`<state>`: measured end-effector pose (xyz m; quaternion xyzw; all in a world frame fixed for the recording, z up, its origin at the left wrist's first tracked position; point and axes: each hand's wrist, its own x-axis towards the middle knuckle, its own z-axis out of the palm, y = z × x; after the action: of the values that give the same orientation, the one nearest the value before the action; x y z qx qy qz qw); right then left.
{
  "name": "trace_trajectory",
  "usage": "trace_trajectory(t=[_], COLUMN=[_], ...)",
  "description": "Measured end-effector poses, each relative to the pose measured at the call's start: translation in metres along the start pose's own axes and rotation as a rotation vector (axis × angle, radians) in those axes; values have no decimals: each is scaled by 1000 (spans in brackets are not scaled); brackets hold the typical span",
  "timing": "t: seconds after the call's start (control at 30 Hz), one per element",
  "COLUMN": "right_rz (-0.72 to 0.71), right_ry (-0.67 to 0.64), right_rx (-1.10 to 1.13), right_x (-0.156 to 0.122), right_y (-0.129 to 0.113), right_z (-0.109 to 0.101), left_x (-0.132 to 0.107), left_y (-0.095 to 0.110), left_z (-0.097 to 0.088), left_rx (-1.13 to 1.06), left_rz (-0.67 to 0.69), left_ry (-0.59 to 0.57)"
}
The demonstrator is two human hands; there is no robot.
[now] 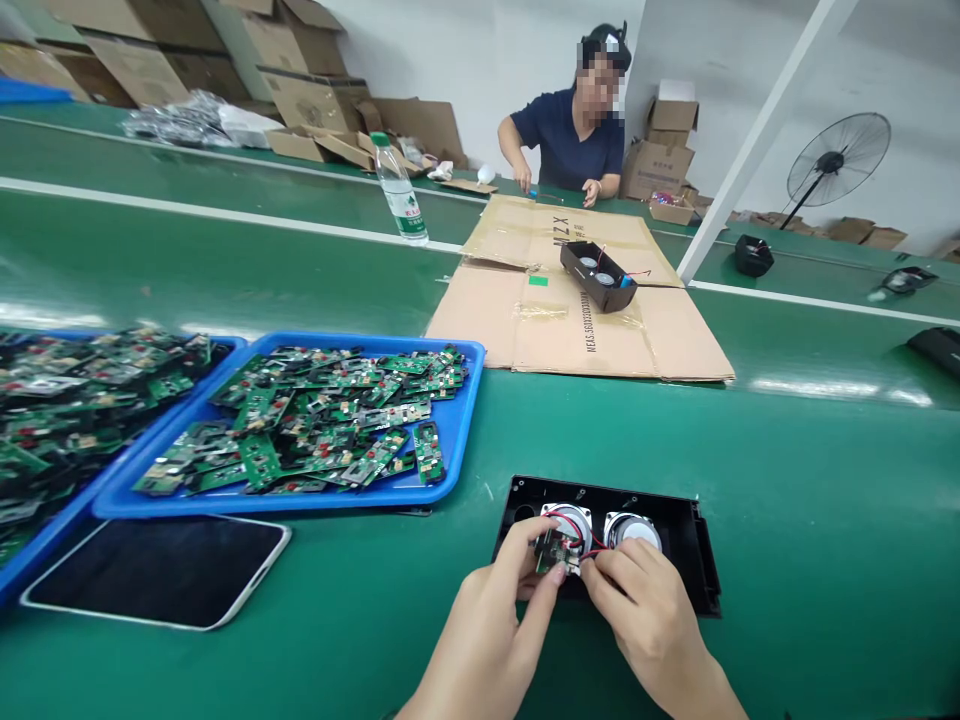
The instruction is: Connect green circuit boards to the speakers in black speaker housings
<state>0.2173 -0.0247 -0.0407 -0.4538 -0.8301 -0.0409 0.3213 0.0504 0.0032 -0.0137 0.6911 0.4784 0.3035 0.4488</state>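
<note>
A black speaker housing [679, 528] with two round silver speaker drivers lies on the green table in front of me. My left hand [501, 615] pinches a small green circuit board [553, 549] over the housing's left driver. Red and black wires run from the board to the drivers. My right hand [646, 610] is closed beside it, fingertips pinching at the board's right edge and the wires.
A blue tray [459, 440] full of green circuit boards sits to the left, with a second tray [45, 530] further left and a phone [161, 570] face up. Flattened cardboard [555, 330] carries another speaker housing [598, 275]. A water bottle [400, 190] stands beyond; another person [574, 135] works opposite.
</note>
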Motion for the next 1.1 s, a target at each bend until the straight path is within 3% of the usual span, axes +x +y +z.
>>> trace_trajectory(t=[0.17,0.27,0.37,0.57,0.67,0.8,0.93,1.0,1.1], right_rz=[150,307,370,434,464,545,636,608,484], right_ry=[28,52,45,53,45,23,110,94,-54], right_rx=[58,167,199,175,221,292,79,18,-28], right_x=[1,-1,-1,6,11,7,-10,-17,-18], right_y=[-3,-3,-3,-5,-5,6,24,31,33], right_z=[3,6,6,7,2,-21,-46,-51,-52], left_x=[-4,-3,-1,2,1,-1,0,2,7], left_y=[-2,0,-1,-5,-2,3,2,1,2], left_z=[2,-2,-6,-5,-3,-6,-16,-21,-29], left_rx=[237,248,218,182,123,73,124,144,202], left_rz=[149,226,243,200,108,-17,-80,-92,-102], left_ry=[-2,-35,-79,-118,-93,-18,-61,-76,-45])
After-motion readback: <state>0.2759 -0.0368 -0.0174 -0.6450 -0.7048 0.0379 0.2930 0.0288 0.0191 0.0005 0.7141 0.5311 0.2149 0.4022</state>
